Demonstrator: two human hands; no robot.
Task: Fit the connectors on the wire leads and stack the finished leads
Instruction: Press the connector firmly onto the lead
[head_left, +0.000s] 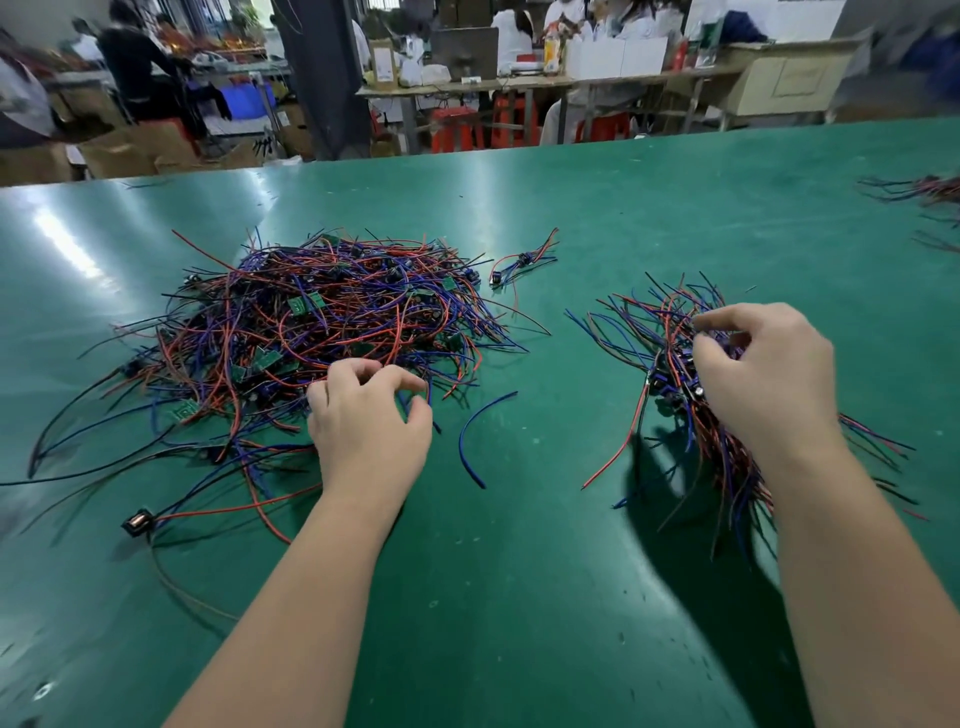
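Note:
A big tangled heap of red, blue and black wire leads (311, 322) with small green boards and black parts lies on the green table at the left. My left hand (369, 421) hovers at the heap's near edge, its fingers curled over the wires; whether it grips one I cannot tell. At the right lies a stacked bundle of leads (670, 353). My right hand (769, 374) rests on top of this bundle, thumb and forefinger pinching wires at its far side. A loose blue wire (475, 441) lies between the hands.
A single lead with a black coil part (139, 521) lies near the front left. A small lead bundle (519, 260) sits behind the heap. More wires (930, 192) lie at the far right edge. Beyond the green table (519, 597) people sit at other benches.

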